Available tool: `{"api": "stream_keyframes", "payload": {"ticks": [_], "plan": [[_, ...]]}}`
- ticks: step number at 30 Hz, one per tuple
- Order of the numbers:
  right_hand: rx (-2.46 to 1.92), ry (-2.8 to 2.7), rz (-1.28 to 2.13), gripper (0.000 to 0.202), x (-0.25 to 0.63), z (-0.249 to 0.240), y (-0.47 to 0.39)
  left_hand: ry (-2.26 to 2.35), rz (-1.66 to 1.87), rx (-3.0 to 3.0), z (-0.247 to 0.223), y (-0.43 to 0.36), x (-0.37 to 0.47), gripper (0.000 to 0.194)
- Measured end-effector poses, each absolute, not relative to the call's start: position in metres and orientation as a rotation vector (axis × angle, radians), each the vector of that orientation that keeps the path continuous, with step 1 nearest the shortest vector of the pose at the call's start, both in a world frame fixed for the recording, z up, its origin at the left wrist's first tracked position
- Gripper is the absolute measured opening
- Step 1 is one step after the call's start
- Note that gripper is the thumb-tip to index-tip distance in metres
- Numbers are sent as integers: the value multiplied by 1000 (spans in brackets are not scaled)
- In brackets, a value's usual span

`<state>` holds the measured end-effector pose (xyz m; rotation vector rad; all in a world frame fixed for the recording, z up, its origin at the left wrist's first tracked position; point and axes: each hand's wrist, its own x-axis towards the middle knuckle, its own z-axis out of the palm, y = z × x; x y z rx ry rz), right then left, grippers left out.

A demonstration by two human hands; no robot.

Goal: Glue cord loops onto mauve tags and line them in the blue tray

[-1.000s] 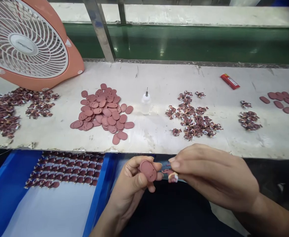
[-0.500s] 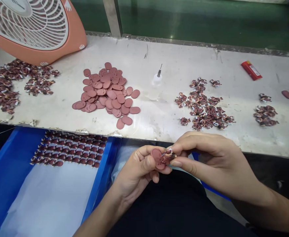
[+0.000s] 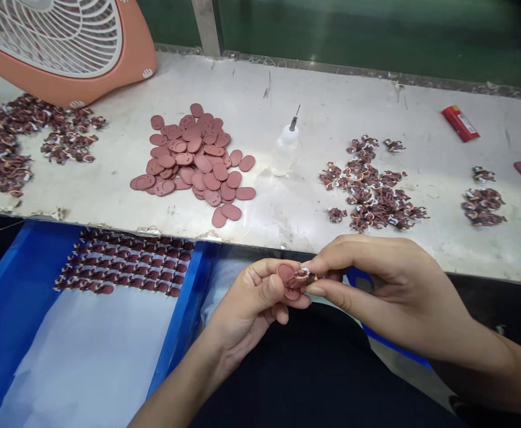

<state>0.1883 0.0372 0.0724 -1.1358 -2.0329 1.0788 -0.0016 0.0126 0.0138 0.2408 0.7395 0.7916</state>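
Observation:
Between thumb and fingers, my left hand [image 3: 260, 294] holds a reddish-brown oval base [image 3: 286, 274]. A small brown and white figure [image 3: 302, 277] lies against that base, pinched at its right side by the thumb and forefinger of my right hand [image 3: 376, 291]. Both hands meet just in front of the bench edge. On the bench beyond, loose oval bases [image 3: 202, 160] form a pile at centre left, and similar small figures [image 3: 371, 190] lie in a heap to the right.
An orange fan [image 3: 126, 41] stands at the back left beside more figures [image 3: 2, 142]. A bottle with a needle tip [image 3: 289, 135] and a red lighter [image 3: 460, 123] are on the bench. Below left, a blue tray [image 3: 182, 315] holds rows of figures on bases.
The figure sits slightly closer over the base between my fingers. The view has shifted a little; both hands keep their holds.

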Motion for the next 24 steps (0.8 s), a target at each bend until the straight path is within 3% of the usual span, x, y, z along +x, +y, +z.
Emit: {"api": "stream_keyframes", "payload": {"ticks": [24], "plan": [[-1109, -2138, 1045, 4, 185, 71, 46, 757, 800, 158, 12, 13, -1, 38]]}}
